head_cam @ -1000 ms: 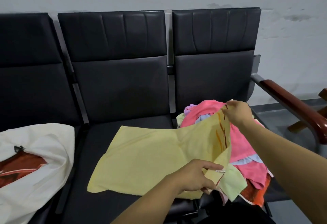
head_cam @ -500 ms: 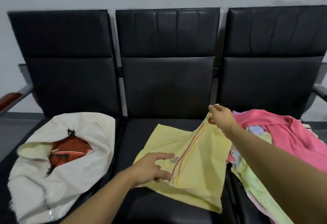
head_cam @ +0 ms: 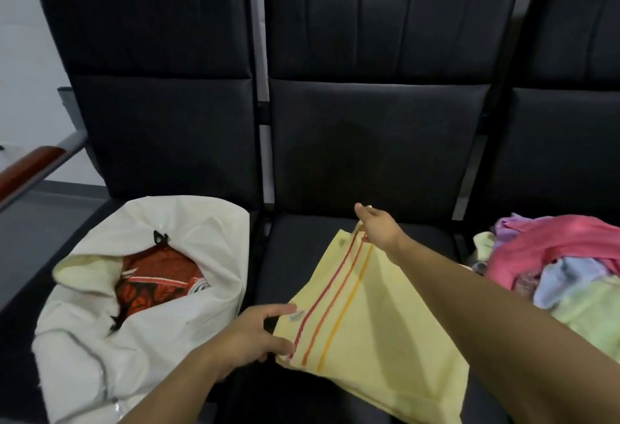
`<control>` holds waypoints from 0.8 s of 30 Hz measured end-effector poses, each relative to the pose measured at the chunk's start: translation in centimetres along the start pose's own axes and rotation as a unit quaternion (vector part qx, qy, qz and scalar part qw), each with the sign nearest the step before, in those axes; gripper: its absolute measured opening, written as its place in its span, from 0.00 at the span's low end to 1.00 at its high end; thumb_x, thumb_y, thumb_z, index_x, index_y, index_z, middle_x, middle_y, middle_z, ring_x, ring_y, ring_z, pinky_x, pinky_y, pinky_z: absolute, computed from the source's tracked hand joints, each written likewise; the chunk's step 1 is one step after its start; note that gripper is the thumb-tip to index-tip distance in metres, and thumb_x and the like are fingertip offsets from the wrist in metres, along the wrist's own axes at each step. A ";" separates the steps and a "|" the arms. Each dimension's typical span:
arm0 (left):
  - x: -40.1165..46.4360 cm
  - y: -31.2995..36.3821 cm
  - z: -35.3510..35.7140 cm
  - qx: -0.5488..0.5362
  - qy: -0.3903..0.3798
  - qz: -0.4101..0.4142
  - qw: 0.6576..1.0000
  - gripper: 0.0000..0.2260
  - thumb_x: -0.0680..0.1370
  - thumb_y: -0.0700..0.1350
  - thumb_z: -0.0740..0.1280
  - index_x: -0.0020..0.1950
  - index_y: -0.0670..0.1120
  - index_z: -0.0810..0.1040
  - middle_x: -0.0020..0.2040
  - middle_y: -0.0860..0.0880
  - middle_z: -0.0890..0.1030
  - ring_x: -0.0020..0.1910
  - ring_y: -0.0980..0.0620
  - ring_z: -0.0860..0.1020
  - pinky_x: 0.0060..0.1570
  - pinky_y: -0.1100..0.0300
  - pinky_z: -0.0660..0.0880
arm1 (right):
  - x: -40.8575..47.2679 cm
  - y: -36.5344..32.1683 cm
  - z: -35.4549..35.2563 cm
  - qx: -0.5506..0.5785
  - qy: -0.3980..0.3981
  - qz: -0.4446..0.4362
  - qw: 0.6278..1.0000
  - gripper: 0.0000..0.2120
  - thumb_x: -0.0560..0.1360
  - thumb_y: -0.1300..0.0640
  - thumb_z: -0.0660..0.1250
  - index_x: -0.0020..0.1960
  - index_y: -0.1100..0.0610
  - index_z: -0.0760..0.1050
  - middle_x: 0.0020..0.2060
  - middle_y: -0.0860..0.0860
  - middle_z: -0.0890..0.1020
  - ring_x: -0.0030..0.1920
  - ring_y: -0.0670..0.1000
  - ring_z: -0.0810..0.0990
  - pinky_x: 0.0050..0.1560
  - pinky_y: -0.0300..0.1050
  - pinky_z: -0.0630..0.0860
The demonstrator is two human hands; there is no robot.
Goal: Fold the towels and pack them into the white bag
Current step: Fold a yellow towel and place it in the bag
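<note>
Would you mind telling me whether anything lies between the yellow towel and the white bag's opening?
Nothing visible does. The yellow towel, held by both hands, hangs over the middle seat; the white bag sits open on the next seat, with only an orange-red cloth already inside.

I am seeing no readable writing here. The small tag (head_cam: 296,315) on my yellow towel (head_cam: 369,329) (by the stripes) is showing only blur.

Yellow towel (head_cam: 379,316), red-orange stripes

Bare seat (head_cam: 302,256) between bag (head_cam: 201,222) and towel (head_cam: 369,316)
</note>
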State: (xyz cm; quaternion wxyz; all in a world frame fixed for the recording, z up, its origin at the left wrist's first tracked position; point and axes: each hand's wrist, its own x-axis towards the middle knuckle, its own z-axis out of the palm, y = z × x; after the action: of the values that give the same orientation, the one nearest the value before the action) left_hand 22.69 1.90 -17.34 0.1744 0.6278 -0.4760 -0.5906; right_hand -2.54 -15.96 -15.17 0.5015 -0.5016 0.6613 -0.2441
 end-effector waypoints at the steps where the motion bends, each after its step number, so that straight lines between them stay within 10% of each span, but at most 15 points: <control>1: 0.3 -0.6 -0.2 0.015 0.007 -0.008 1.000 0.31 0.69 0.41 0.80 0.68 0.60 0.77 0.52 0.51 0.86 0.36 0.57 0.78 0.36 0.61 0.74 | 0.4 0.0 0.7 0.000 -0.011 -0.001 1.000 0.29 0.83 0.38 0.55 0.79 0.52 0.62 0.74 0.52 0.70 0.70 0.55 0.73 0.73 0.57 0.68; 9: 4.0 -3.6 -0.5 0.258 0.051 -0.034 0.964 0.21 0.70 0.59 0.75 0.59 0.59 0.73 0.58 0.53 0.74 0.54 0.59 0.76 0.56 0.67 0.73 | 2.3 2.4 1.2 -0.001 -0.065 -0.032 0.997 0.27 0.83 0.39 0.54 0.78 0.48 0.63 0.76 0.49 0.67 0.76 0.53 0.66 0.76 0.57 0.63; 18: 12.2 1.4 3.1 0.201 0.203 -0.046 0.957 0.14 0.79 0.54 0.69 0.54 0.44 0.75 0.47 0.47 0.81 0.47 0.47 0.80 0.45 0.56 0.74 | -5.9 14.6 -6.5 -0.208 0.172 -0.003 0.963 0.18 0.79 0.51 0.67 0.67 0.56 0.75 0.64 0.56 0.77 0.62 0.59 0.77 0.63 0.52 0.74; 24: 12.4 3.0 4.9 0.172 0.176 -0.145 0.958 0.15 0.75 0.55 0.71 0.47 0.44 0.74 0.45 0.46 0.80 0.41 0.48 0.80 0.34 0.56 0.72 | -10.6 19.5 -8.3 -0.223 0.153 0.233 0.934 0.33 0.76 0.41 0.68 0.68 0.65 0.65 0.63 0.60 0.77 0.63 0.62 0.77 0.57 0.52 0.74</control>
State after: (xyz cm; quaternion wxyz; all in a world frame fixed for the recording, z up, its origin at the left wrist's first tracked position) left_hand 15.21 -7.82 -23.32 0.0572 0.8047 -0.4362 -0.3986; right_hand -18.30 -0.44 -23.73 0.3120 -0.3891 0.8658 -0.0402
